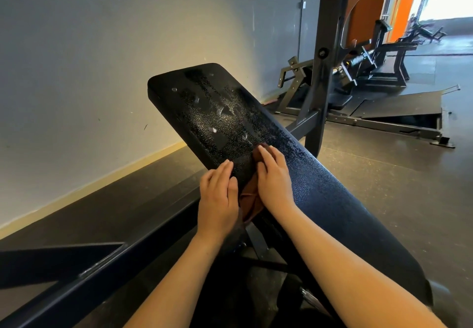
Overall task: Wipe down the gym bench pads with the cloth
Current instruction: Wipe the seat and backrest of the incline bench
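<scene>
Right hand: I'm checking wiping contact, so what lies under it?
A brown fabric cloth, pressed flat by the right hand onto the black textured bench pad. The cloth's middle is covered by the palm.

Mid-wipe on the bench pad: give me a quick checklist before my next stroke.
1. Cloth under right hand: ok, straight fingers press it down.
2. Left hand steadying on bench pad: ok, flat beside the cloth.
3. Bench pad ahead of the cloth unobstructed: ok.
4. Upper end wiped dry: not ok, droplets and streaks show.
5. Cloth underside clean: cannot tell.
</scene>
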